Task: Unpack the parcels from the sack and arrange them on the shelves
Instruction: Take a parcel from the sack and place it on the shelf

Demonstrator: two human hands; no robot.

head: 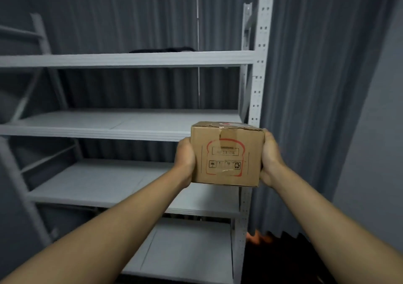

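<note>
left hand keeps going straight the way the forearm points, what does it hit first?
Likely the front edge of the second shelf. The left hand grips the cardboard box just below and in front of it; depth unclear.

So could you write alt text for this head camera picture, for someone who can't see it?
Two bare hands, left hand and right hand, hold a taped cardboard box by its sides in front of a grey metal shelving unit. A dark object lies on the top shelf, and grey curtains hang behind.
</note>
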